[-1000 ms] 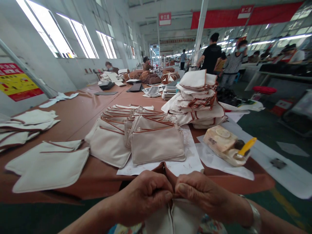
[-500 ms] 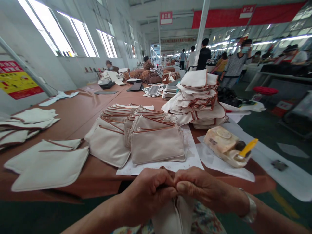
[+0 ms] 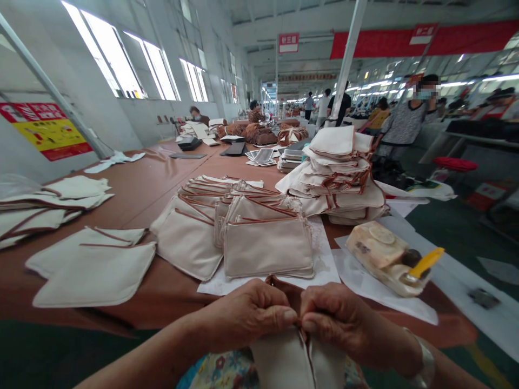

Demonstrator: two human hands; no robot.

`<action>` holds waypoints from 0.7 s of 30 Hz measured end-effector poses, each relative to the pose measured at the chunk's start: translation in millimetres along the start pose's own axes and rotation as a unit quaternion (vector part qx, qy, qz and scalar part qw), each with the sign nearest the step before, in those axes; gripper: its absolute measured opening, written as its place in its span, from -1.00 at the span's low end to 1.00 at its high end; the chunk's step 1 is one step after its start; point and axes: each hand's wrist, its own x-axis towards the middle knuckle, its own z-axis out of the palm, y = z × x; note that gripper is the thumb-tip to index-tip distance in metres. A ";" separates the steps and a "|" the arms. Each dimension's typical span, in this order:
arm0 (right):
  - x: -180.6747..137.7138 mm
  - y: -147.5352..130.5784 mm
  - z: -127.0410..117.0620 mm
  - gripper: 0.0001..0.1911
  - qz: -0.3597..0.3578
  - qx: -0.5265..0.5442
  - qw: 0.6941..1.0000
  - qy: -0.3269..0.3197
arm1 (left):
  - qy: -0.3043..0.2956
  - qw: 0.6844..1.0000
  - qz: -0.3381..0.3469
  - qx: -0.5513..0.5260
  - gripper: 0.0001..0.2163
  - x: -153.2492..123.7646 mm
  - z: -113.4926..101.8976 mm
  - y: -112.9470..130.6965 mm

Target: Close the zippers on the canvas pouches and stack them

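My left hand (image 3: pixel 259 310) and my right hand (image 3: pixel 336 313) meet at the table's front edge, both closed in a pinch. Between them they grip the brown-edged rim of a cream fabric pouch piece (image 3: pixel 284 359), which hangs down over my lap. Its brown trim shows between and above my fingers; the fingertips hide the exact spot being pinched. Just beyond my hands, a row of cream pouches with brown piping (image 3: pixel 267 246) lies overlapped on white paper (image 3: pixel 211 286).
Two cream pieces (image 3: pixel 97 273) lie at the table's left edge. A tall stack of cream pieces (image 3: pixel 338 178) stands right of the row. In front of it sits a cut plastic container (image 3: pixel 377 248) with a yellow-handled brush (image 3: pixel 425 263). A person (image 3: pixel 405 119) stands beyond.
My hands have moved slightly apart, and more brown trim shows between them. The pouch piece is spread wider below. The whole view has shifted a little to the left.
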 end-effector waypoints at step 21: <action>-12.1 8.2 -53.4 -0.57 0.044 0.053 0.998 -0.004 | 0.083 0.970 0.026 0.227 -0.60 -14.1 -45.1 -14.2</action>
